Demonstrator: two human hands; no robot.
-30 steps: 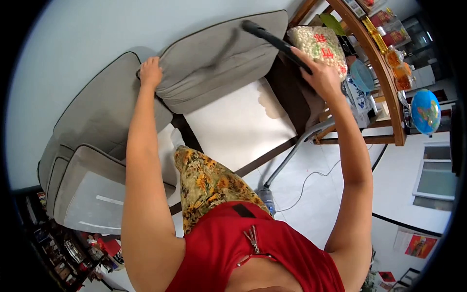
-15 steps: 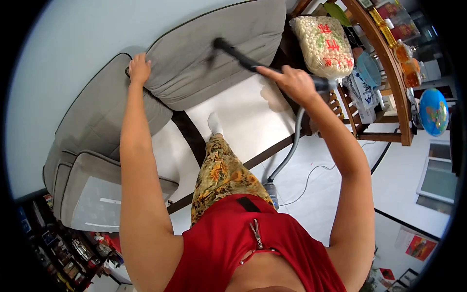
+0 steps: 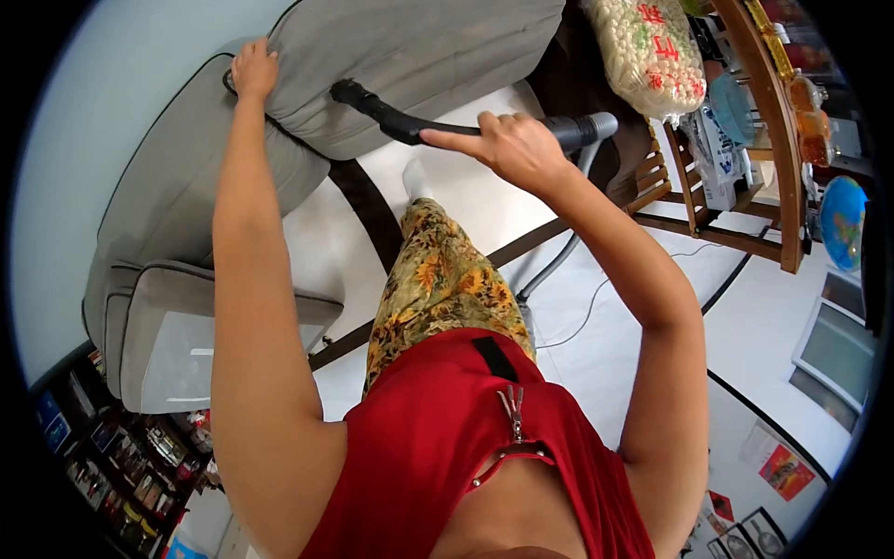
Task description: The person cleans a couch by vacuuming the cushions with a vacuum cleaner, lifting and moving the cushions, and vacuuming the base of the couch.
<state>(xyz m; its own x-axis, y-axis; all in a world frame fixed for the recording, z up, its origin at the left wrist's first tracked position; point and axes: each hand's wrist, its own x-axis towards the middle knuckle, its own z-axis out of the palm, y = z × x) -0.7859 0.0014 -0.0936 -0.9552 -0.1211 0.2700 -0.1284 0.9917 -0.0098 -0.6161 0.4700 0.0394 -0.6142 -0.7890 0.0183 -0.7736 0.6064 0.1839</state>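
My right hand [image 3: 521, 154] is wrapped round the black vacuum cleaner handle [image 3: 410, 128], its index finger stretched along the tube. The brush nozzle [image 3: 350, 93] at the far end rests against the grey sofa back cushion [image 3: 424, 51]. From the handle's grey end, a hose [image 3: 551, 268] runs down behind my forearm to the floor. At the upper left, my left hand [image 3: 254, 70] grips the top edge of the cushion near the seam with the neighbouring grey cushion [image 3: 191, 154]. One foot in a white sock [image 3: 416, 179] is on the pale sofa seat [image 3: 317, 233].
A wooden rack [image 3: 787, 158] stands to the right, with a large clear bag of pale round pieces [image 3: 647, 56] beside it. A globe [image 3: 843, 222] is farther right. A thin cable [image 3: 596, 312] crosses the white floor. Crowded shelves [image 3: 112, 456] fill the lower left.
The brush nozzle has moved left and lower on the back cushion, and my right hand has shifted left with the handle. My left hand keeps its hold. The view has tilted slightly.
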